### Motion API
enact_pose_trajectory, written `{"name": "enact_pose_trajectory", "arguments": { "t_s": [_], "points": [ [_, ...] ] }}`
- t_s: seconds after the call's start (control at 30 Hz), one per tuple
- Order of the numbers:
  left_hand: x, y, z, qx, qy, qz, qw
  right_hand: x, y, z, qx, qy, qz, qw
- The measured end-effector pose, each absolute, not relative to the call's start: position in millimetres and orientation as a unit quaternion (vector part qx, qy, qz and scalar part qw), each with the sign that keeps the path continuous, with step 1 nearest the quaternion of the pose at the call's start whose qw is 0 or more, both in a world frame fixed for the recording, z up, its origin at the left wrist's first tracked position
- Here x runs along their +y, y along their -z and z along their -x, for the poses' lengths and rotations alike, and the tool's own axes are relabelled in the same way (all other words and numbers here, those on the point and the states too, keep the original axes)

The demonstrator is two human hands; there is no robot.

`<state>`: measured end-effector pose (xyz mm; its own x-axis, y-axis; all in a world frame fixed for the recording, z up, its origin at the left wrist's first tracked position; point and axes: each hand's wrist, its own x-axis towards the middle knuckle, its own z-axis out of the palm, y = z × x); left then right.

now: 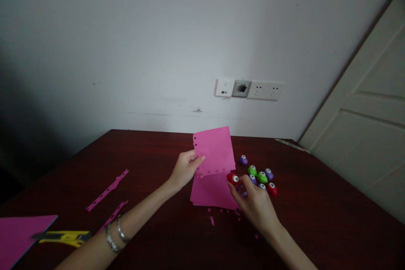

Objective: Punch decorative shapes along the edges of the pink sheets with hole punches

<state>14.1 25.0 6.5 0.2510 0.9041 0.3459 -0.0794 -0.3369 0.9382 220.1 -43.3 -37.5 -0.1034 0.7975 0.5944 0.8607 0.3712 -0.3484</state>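
Note:
My left hand (187, 168) pinches the left edge of a pink paper sheet (215, 147), holding it raised. Small shapes are punched along that sheet's left and bottom edges. My right hand (255, 200) grips a red craft punch (232, 178) with a white and dark round top, close to the sheet's lower right corner; whether it touches the paper I cannot tell. Under the raised sheet lies a stack of pink paper (210, 192) on the table. Beside my right hand stand several more punches, among them a green punch (262, 177), a purple punch (243, 160) and another red punch (271, 189).
Tiny pink scraps (211, 220) lie on the dark red table (152, 152). At the left are a punched pink strip (107, 190), a second strip (114, 215), a yellow cutter knife (65, 237) and more pink paper (22, 236). Wall sockets (265, 90) sit behind.

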Motion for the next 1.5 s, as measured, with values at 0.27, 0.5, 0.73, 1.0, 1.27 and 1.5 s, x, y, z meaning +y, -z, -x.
{"name": "enact_pose_trajectory", "arguments": {
  "t_s": [0.27, 0.5, 0.73, 1.0, 1.27, 1.5],
  "points": [
    [28, -19, -3, 0.355, -0.523, -0.597, 0.494, -38, 19, -239, -0.710, 0.055, 0.605, 0.355],
    [29, -24, -1, 0.373, -0.501, -0.579, 0.523, -29, -1, -297, -0.634, -0.197, 0.700, 0.262],
    [33, -22, 3, 0.396, -0.443, -0.581, 0.557, -35, 8, -317, -0.599, -0.329, 0.720, 0.118],
    [35, -20, 5, 0.398, -0.424, -0.578, 0.572, -33, 22, -321, -0.599, -0.353, 0.715, 0.077],
    [42, -8, 9, 0.388, -0.382, -0.598, 0.588, -29, 29, -330, -0.598, -0.351, 0.719, 0.051],
    [43, 25, 4, 0.417, -0.303, -0.594, 0.617, -30, 28, -330, -0.579, -0.352, 0.733, 0.052]
  ]
}}
